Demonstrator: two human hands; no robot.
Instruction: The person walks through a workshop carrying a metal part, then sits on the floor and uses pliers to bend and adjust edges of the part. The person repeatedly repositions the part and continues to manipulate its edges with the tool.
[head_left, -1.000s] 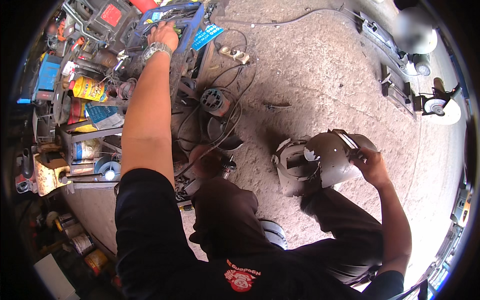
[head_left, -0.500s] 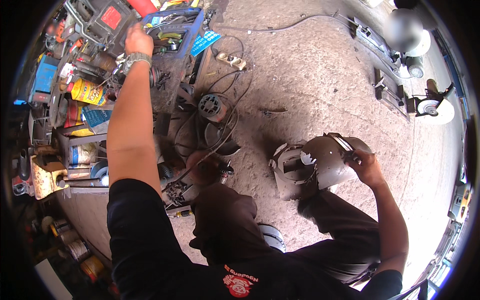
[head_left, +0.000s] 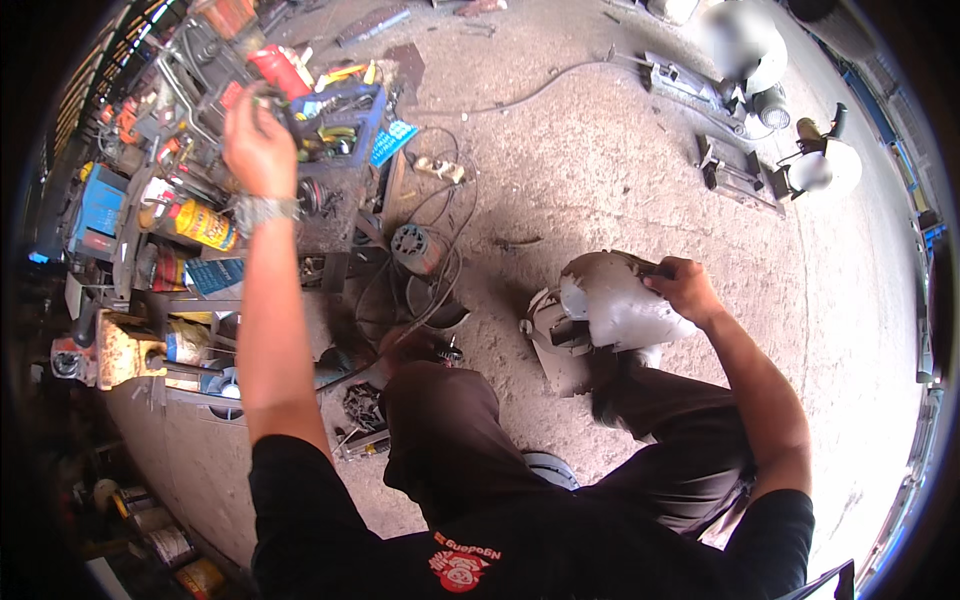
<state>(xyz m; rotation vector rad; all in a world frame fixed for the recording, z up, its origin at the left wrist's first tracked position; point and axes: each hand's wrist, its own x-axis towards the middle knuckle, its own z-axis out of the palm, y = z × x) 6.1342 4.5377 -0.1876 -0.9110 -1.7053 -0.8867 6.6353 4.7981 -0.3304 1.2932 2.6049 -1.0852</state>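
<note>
My left hand (head_left: 262, 150), wearing a watch, is over the cluttered bench beside a blue open tray (head_left: 345, 150). Its fingers are curled and somewhat blurred; something dark at the fingertips is too unclear to name. On the floor in front of me, a grey curved sheet-metal housing (head_left: 635, 305) stands tilted, with a ragged edge and an opening on its left side. My right hand (head_left: 688, 290) is closed on its upper right edge, by a dark strip. Part of that grip is hidden by the fingers.
Tools, a yellow container (head_left: 205, 224) and a red container (head_left: 280, 70) crowd the bench at left. A cylindrical motor-like part (head_left: 415, 247) lies among cables near a socket strip (head_left: 440, 168). Metal machines (head_left: 740, 170) stand at right. Loose metal bits (head_left: 362, 408) lie near my left knee.
My left hand has drawn back from the tray's edge toward me. The housing has tipped and turned in my right hand, which has moved slightly left and up. The whole view has shifted.
</note>
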